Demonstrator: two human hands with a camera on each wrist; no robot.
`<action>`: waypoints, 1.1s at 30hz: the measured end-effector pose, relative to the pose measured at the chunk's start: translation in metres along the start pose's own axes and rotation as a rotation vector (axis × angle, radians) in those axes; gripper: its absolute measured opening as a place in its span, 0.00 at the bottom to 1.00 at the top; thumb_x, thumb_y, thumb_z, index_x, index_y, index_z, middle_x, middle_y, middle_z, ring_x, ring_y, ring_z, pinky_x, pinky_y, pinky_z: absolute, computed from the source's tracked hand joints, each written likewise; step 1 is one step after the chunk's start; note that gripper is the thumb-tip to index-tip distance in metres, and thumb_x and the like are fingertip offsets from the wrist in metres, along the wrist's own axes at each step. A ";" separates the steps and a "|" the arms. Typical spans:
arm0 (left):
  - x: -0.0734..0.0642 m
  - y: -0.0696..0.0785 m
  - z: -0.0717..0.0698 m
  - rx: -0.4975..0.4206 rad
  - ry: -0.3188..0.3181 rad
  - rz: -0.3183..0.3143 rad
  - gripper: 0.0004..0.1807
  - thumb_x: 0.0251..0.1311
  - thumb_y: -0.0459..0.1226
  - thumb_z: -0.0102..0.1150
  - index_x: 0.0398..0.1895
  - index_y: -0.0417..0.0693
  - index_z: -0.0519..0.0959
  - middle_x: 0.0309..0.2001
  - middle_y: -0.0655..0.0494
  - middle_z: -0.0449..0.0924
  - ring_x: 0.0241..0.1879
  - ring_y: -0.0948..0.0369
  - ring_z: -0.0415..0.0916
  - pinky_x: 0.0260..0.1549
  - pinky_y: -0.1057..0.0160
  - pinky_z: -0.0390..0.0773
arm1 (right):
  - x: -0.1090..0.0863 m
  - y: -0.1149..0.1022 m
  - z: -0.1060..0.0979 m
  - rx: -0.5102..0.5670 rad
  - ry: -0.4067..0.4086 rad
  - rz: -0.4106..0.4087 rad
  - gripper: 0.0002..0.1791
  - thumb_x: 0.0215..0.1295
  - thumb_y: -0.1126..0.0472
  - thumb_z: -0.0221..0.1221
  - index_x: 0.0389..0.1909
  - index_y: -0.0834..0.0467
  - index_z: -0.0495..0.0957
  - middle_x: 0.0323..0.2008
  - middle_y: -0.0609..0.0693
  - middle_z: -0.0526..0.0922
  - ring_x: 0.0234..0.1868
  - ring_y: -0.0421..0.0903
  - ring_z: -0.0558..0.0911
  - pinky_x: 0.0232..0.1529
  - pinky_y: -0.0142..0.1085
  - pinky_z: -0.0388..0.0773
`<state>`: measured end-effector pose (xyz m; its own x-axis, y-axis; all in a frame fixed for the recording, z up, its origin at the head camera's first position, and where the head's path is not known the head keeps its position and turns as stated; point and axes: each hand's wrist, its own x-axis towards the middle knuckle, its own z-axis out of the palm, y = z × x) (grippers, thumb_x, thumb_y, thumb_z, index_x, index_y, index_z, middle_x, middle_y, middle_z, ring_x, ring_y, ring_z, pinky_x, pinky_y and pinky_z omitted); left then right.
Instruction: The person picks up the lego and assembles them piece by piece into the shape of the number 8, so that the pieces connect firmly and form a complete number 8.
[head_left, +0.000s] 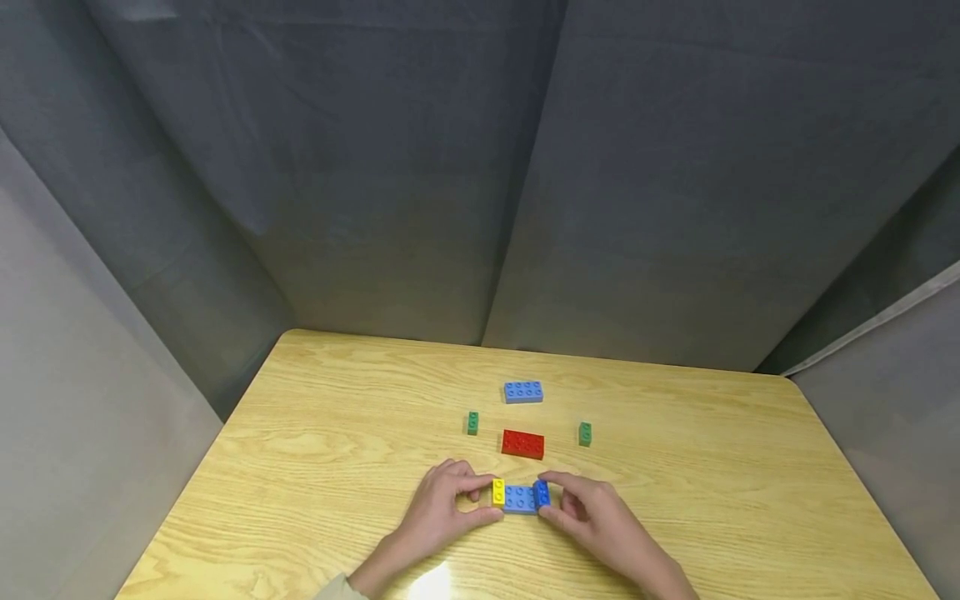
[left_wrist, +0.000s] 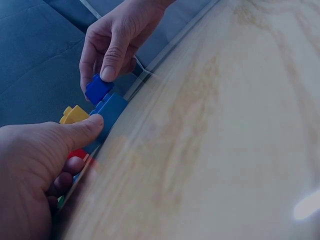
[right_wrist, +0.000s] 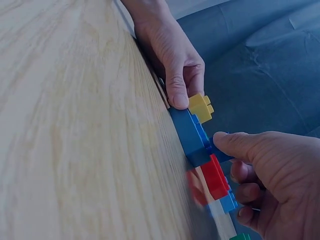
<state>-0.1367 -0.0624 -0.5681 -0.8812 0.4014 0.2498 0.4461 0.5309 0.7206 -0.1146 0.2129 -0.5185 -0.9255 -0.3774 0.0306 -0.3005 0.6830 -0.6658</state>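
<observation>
lying between left hand (head_left: 437,505) and right hand (head_left: 596,515): light-blue brick (head_left: 519,500), left gripping it, right pinching dark-blue brick (head_left: 542,493).

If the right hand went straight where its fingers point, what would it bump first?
Probably the light blue brick just ahead. Height is unclear, though: the right hand might pass over it and meet the yellow brick at its far end.
</observation>
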 end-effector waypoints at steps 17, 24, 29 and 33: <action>0.000 0.000 -0.001 0.005 -0.015 -0.006 0.28 0.54 0.56 0.76 0.57 0.59 0.87 0.29 0.70 0.72 0.34 0.69 0.64 0.43 0.65 0.67 | -0.001 -0.001 0.013 -0.031 0.058 -0.049 0.25 0.71 0.46 0.67 0.61 0.56 0.82 0.21 0.33 0.71 0.21 0.30 0.68 0.23 0.29 0.69; 0.000 0.000 -0.001 0.006 -0.012 -0.001 0.28 0.54 0.57 0.76 0.57 0.59 0.87 0.29 0.70 0.73 0.35 0.69 0.65 0.44 0.65 0.68 | 0.000 -0.001 0.017 -0.033 0.067 -0.058 0.24 0.72 0.48 0.66 0.61 0.56 0.82 0.21 0.33 0.71 0.21 0.29 0.67 0.22 0.28 0.68; 0.000 -0.001 0.000 0.009 0.000 0.013 0.28 0.54 0.57 0.76 0.56 0.58 0.88 0.29 0.70 0.73 0.34 0.69 0.65 0.42 0.66 0.68 | 0.001 0.002 0.020 -0.013 0.060 -0.066 0.24 0.73 0.47 0.64 0.62 0.56 0.82 0.21 0.33 0.71 0.21 0.29 0.67 0.22 0.28 0.67; 0.000 -0.001 0.000 0.004 0.000 0.014 0.27 0.55 0.57 0.75 0.56 0.57 0.88 0.29 0.69 0.74 0.34 0.69 0.64 0.42 0.66 0.68 | 0.001 0.006 0.022 0.017 0.084 -0.094 0.23 0.72 0.49 0.66 0.62 0.57 0.83 0.22 0.33 0.71 0.21 0.29 0.67 0.22 0.27 0.68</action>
<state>-0.1370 -0.0633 -0.5692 -0.8748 0.4086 0.2604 0.4592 0.5279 0.7144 -0.1125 0.2028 -0.5386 -0.9097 -0.3852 0.1553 -0.3836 0.6361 -0.6695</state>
